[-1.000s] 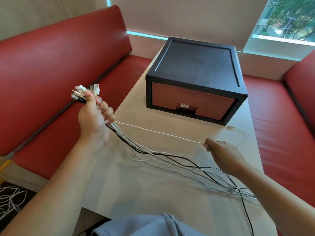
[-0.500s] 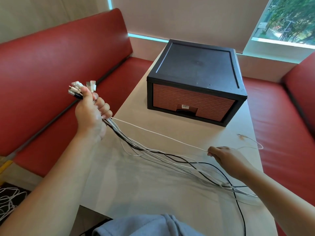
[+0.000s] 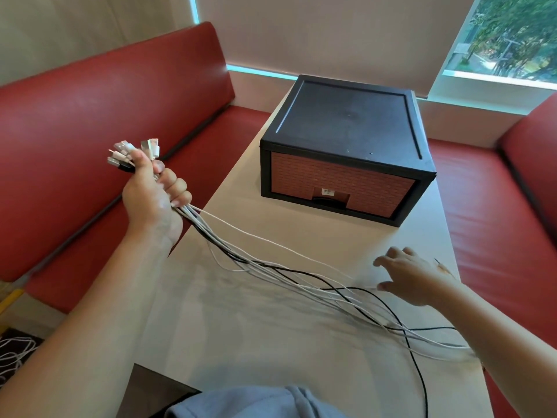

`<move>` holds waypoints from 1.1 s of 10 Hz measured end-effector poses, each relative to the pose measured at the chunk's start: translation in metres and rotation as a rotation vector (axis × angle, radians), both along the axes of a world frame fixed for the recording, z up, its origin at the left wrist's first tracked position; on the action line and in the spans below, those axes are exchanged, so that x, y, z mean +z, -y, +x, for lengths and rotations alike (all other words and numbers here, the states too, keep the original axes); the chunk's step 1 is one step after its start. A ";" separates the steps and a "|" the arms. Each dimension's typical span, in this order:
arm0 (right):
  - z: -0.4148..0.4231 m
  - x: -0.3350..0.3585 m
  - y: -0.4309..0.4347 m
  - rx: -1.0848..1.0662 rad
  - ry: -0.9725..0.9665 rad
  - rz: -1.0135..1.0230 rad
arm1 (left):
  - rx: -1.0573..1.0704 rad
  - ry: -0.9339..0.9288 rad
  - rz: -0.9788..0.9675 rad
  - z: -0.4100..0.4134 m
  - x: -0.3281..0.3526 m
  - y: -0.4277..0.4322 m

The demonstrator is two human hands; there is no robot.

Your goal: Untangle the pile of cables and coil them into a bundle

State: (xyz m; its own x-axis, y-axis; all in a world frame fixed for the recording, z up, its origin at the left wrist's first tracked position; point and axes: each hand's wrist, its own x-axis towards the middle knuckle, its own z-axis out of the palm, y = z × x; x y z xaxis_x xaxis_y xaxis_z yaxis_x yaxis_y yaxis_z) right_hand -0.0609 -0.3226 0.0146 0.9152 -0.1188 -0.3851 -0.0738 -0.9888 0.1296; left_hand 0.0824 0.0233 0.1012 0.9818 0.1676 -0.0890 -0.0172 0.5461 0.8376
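My left hand grips several white cables and a black one near their plug ends, raised above the table's left edge. From that fist the cables fan out rightward across the pale table and run off its right edge. My right hand hovers over the strands at the right with fingers spread and relaxed, holding nothing. A loose cable end lies just beyond that hand.
A black drawer box with a brick-patterned front stands at the far end of the table. Red bench seats flank both sides. More white cable lies on the floor at lower left. A grey-blue garment is at the bottom edge.
My right hand let go of the single white cable it was pinching and pulling, and opened above the strands. The freed cable dropped onto the table. My left hand kept its grip.
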 end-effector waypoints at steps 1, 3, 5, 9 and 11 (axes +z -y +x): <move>0.018 -0.005 -0.015 0.026 0.143 0.175 | -0.013 0.004 -0.002 -0.001 0.001 0.001; 0.032 -0.019 -0.033 0.064 0.077 0.299 | -0.016 0.004 -0.007 -0.001 0.003 -0.001; 0.029 -0.035 -0.021 -0.027 0.184 0.313 | -0.016 0.009 0.011 -0.002 0.001 0.000; 0.018 -0.024 0.009 -0.202 0.404 0.342 | -0.026 0.020 0.017 0.011 0.001 0.000; 0.019 -0.027 0.010 -0.392 0.462 0.474 | -0.037 0.044 -0.001 0.012 0.007 0.004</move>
